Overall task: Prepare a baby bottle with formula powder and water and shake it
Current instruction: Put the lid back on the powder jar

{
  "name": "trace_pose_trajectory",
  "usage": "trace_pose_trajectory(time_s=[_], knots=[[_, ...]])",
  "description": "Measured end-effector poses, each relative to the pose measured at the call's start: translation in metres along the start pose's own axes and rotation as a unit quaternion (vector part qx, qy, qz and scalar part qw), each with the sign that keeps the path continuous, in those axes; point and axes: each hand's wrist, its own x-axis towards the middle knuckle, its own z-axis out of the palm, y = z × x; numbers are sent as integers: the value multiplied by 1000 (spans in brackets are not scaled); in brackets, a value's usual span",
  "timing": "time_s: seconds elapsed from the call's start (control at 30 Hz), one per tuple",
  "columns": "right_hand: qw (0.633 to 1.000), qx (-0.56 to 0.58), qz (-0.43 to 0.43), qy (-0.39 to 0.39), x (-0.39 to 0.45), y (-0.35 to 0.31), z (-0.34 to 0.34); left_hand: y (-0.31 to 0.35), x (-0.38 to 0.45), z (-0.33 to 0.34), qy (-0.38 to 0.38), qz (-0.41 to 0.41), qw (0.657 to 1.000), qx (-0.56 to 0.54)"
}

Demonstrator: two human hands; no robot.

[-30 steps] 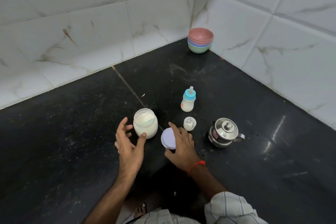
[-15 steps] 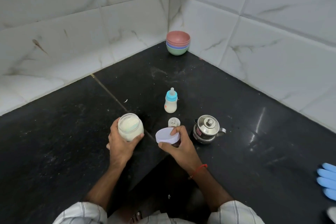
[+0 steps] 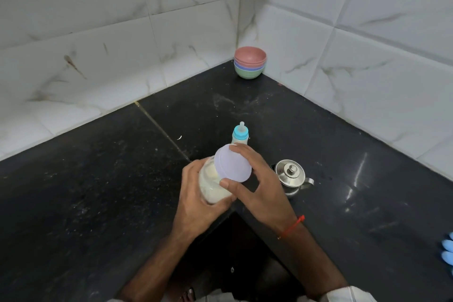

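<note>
Your left hand (image 3: 196, 206) grips the jar (image 3: 212, 185) of white powder, lifted and tilted off the black counter (image 3: 98, 191). Your right hand (image 3: 259, 186) pinches the pale lid (image 3: 232, 163) right at the jar's mouth. The baby bottle (image 3: 239, 135) stands at twelve o'clock behind the lid. Steel kettle (image 3: 290, 176) at three o'clock, stacked bowls (image 3: 250, 62) in the far corner.

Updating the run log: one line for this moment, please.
left hand holds powder jar | right hand holds lid at jar mouth | baby bottle capped on counter
</note>
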Motion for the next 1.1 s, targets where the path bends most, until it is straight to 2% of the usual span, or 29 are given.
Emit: trace_pose_trajectory(time_s=[0.13,0.27,0.43,0.6,0.8,0.9,1.03,1.1], knots=[[997,-52,-44,-47,6,-11,-13,15,4,-2,-2,44,999,0],[985,-107,-66,-121,8,-10,-26,25,7,-9,-10,48,999,22],[957,-203,-85,-190,16,-9,-45,32,9,-12,-74,57,994,62],[936,-208,-52,-278,25,-10,-63,36,10,-14,-131,37,988,72],[918,-256,22,-302,36,-17,-74,35,8,-13,-165,44,983,73],[920,-237,31,-311,35,-16,-74,38,7,-13,-171,31,983,58],[931,-155,37,-327,34,-23,-86,42,8,-13,-187,21,982,28],[934,-133,19,-330,35,-27,-91,42,10,-14,-192,24,981,15]])
